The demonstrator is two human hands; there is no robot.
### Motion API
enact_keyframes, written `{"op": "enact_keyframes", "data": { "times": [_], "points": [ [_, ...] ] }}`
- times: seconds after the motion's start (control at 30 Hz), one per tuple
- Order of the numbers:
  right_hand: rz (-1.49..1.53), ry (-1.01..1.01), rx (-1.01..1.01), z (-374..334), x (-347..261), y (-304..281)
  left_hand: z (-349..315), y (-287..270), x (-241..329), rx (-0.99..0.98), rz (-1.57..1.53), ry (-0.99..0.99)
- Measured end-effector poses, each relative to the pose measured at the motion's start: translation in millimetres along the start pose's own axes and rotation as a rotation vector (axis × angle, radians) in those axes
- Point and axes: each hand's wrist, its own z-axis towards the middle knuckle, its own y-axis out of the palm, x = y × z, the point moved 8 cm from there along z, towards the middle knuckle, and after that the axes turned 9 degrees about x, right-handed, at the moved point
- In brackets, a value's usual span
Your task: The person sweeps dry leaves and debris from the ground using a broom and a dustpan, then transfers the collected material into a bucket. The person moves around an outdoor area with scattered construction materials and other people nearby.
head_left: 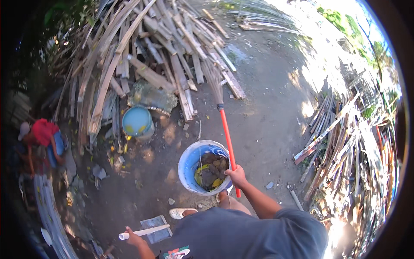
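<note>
Clearly, the right hand (236, 176) was closed round the red handle of the broom (226, 134), whose bristles (214, 84) pointed away toward the wood pile (164, 34), and the left hand (137, 239) was wrapped round the white handle of the dustpan (152, 223). Whether the pan touched the ground, I could not tell. Between the 2 hands, just ahead of the feet (176, 213), stood the bucket (186, 168), partly filled with brown and yellow leaves. So some gathering looked done, but not all: loose leaves (125, 148) lay near the teal pail (138, 113). Far left, 1 person (43, 131) wore a red top.
</note>
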Motion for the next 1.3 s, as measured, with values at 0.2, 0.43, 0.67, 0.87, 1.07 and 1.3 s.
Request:
{"op": "enact_keyframes", "data": {
  "times": [0.2, 0.43, 0.67, 0.87, 1.07, 1.3],
  "points": [
    [0.337, 0.073, 0.189, 55.1, 39.7, -184.1, -164.1, 77.8, 223.9, -0.162, -0.196, 0.302],
    [0.675, 0.225, 0.503, 120.5, 118.8, -340.3, -392.9, 216.7, 401.8, -0.597, -0.388, 0.463],
    [0.943, 0.289, 0.752, 184.0, 166.2, -453.0, -556.7, 310.9, 487.9, -0.948, -0.702, 0.384],
    [1.013, 0.457, 0.966, 227.8, 202.8, -552.6, -696.6, 429.4, 539.6, -1.028, -0.869, 0.329],
    [1.147, 0.605, 1.209, 288.9, 179.5, -609.0, -847.8, 570.4, 590.6, -1.07, -0.839, 0.27],
    [1.409, 0.531, 1.344, 388.1, 126.9, -679.2, -1055.9, 710.8, 653.0, -1.216, -0.727, 0.276]
  ]
}}
